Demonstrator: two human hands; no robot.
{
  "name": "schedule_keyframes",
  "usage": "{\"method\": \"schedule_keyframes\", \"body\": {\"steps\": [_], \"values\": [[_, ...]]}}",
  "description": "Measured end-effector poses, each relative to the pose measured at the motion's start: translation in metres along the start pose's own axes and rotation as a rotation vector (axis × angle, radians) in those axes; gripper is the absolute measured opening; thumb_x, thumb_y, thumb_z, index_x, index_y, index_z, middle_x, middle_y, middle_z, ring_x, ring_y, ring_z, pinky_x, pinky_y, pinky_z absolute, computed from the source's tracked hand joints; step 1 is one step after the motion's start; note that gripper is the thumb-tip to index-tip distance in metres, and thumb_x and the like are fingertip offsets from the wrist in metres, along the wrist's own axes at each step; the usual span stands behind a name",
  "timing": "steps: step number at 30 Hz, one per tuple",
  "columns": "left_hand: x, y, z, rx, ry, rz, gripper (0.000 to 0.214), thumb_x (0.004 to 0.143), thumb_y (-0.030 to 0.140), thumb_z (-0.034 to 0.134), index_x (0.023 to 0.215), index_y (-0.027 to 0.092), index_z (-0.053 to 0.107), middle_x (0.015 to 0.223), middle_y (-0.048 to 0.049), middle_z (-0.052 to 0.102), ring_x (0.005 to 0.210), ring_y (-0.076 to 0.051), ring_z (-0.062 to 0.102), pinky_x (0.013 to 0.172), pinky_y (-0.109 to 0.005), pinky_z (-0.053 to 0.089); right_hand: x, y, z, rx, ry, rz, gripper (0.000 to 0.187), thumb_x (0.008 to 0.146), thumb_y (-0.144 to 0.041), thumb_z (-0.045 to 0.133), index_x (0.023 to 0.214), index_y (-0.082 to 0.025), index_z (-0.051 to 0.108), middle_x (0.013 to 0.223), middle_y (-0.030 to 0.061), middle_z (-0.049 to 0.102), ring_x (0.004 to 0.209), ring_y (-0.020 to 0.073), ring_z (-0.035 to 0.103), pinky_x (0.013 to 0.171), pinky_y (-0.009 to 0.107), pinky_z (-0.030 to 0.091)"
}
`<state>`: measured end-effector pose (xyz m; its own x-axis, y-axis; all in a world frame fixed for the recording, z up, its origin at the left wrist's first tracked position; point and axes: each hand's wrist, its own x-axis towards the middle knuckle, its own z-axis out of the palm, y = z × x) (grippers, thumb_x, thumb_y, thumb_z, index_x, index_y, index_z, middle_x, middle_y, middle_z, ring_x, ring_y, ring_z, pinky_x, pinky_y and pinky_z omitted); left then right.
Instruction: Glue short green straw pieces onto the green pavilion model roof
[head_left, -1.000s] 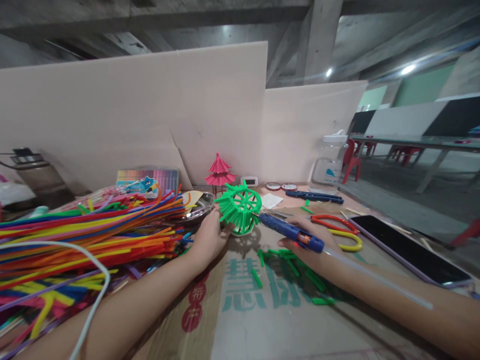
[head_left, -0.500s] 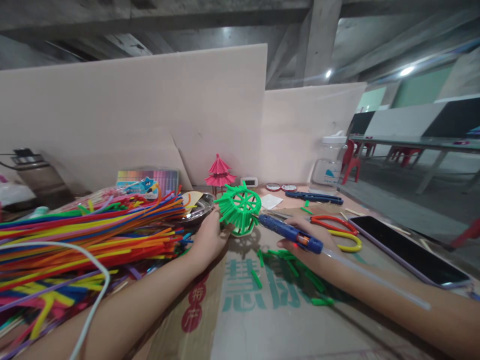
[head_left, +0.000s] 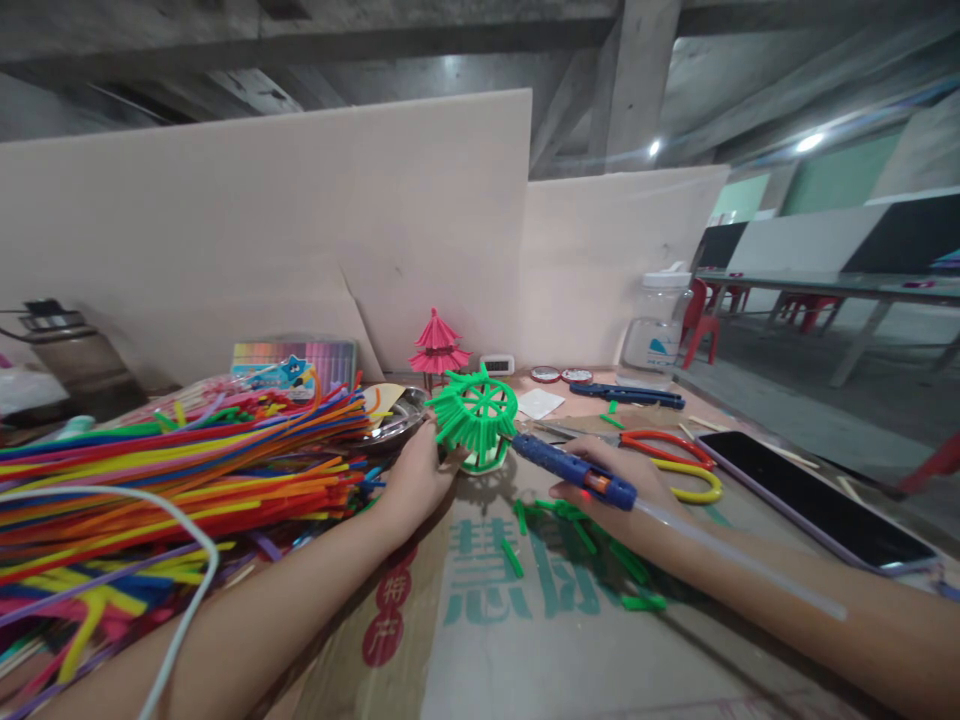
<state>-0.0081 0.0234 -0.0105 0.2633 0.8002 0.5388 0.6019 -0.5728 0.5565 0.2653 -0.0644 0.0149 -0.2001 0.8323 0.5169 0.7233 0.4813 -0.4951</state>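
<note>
My left hand [head_left: 421,470] grips a round green pipe-cleaner roof model [head_left: 478,415] by its left side; short green strips fan out around a spoked ring. In my right hand [head_left: 619,485] is a blue hot glue gun [head_left: 574,468], a clear glue stick [head_left: 750,565] jutting from its back. Its nozzle points left, at the right edge of the green model; whether it touches cannot be made out. Cut green pipe-cleaner pieces [head_left: 585,530] lie on the cardboard [head_left: 495,660] below my hands. Behind the model stands a small pink pagoda [head_left: 435,345].
A heap of coloured pipe cleaners [head_left: 187,480] and a white cable [head_left: 180,640] fill the left. On the right lie scissors [head_left: 697,480] and a phone [head_left: 810,500]. Farther back are a clear bottle [head_left: 654,330], a blue tool [head_left: 630,395] and a marker set [head_left: 296,365].
The glue gun and my right hand have shifted slightly left along with the green model. The nozzle stays beside the model's right edge, and my left hand keeps its hold.
</note>
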Motion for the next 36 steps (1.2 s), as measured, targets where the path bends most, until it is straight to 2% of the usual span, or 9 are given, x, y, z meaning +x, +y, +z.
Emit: {"method": "schedule_keyframes", "body": {"steps": [5, 16, 22, 29, 31, 33, 36], "values": [[-0.002, -0.003, 0.001, -0.042, -0.032, -0.015, 0.045, 0.089, 0.028, 0.058, 0.133, 0.022, 0.052, 0.139, -0.0115, 0.060, 0.130, -0.028, 0.056, 0.112, -0.047, 0.044, 0.000, 0.000, -0.002, 0.025, -0.040, -0.011, 0.020, 0.082, -0.037, 0.068, 0.100, -0.027, 0.068, 0.076, -0.0025, 0.072, 0.067, 0.0194, 0.067, 0.060, 0.028, 0.045], [-0.002, 0.007, -0.004, 0.027, -0.033, 0.026, 0.047, 0.089, 0.025, 0.058, 0.135, 0.022, 0.051, 0.140, -0.0115, 0.059, 0.132, -0.029, 0.053, 0.115, -0.048, 0.041, -0.001, 0.002, 0.000, 0.013, 0.009, -0.018, 0.022, 0.084, -0.039, 0.068, 0.101, -0.027, 0.067, 0.081, -0.0005, 0.073, 0.074, 0.0214, 0.068, 0.063, 0.029, 0.045], [-0.003, 0.008, -0.003, 0.017, -0.026, -0.055, 0.042, 0.089, 0.033, 0.059, 0.128, 0.019, 0.055, 0.132, -0.0129, 0.064, 0.126, -0.031, 0.059, 0.109, -0.048, 0.046, 0.000, -0.001, -0.001, -0.042, 0.026, -0.103, 0.023, 0.086, -0.037, 0.065, 0.106, -0.026, 0.065, 0.085, 0.0014, 0.074, 0.075, 0.0224, 0.070, 0.066, 0.030, 0.047], [-0.003, 0.010, -0.004, -0.025, -0.040, -0.069, 0.042, 0.089, 0.036, 0.059, 0.127, 0.020, 0.056, 0.131, -0.0115, 0.065, 0.122, -0.029, 0.061, 0.107, -0.046, 0.047, -0.002, -0.002, 0.001, -0.074, -0.020, -0.152, 0.021, 0.087, -0.040, 0.065, 0.103, -0.027, 0.067, 0.087, 0.0021, 0.075, 0.080, 0.0239, 0.071, 0.069, 0.031, 0.049], [-0.003, 0.011, -0.004, -0.015, -0.056, -0.096, 0.039, 0.088, 0.037, 0.059, 0.123, 0.019, 0.058, 0.127, -0.0113, 0.067, 0.117, -0.030, 0.063, 0.104, -0.046, 0.049, -0.003, -0.004, 0.000, -0.013, 0.020, -0.095, 0.023, 0.085, -0.041, 0.066, 0.103, -0.027, 0.065, 0.084, 0.0013, 0.074, 0.074, 0.0227, 0.070, 0.066, 0.031, 0.049], [-0.003, 0.013, -0.005, 0.008, -0.067, -0.126, 0.036, 0.088, 0.038, 0.058, 0.118, 0.018, 0.060, 0.118, -0.0112, 0.070, 0.110, -0.030, 0.066, 0.100, -0.046, 0.051, -0.002, -0.006, -0.002, 0.100, 0.124, -0.014, 0.023, 0.085, -0.042, 0.065, 0.100, -0.025, 0.062, 0.079, 0.0010, 0.072, 0.067, 0.0210, 0.066, 0.062, 0.031, 0.049], [-0.003, 0.014, -0.006, 0.060, -0.070, -0.147, 0.032, 0.087, 0.038, 0.058, 0.111, 0.018, 0.061, 0.107, -0.0109, 0.072, 0.102, -0.030, 0.067, 0.094, -0.047, 0.053, 0.007, -0.005, -0.009, 0.289, 0.207, 0.050, 0.023, 0.090, -0.046, 0.058, 0.097, -0.023, 0.059, 0.076, 0.0020, 0.069, 0.069, 0.0211, 0.066, 0.067, 0.033, 0.053]]}}
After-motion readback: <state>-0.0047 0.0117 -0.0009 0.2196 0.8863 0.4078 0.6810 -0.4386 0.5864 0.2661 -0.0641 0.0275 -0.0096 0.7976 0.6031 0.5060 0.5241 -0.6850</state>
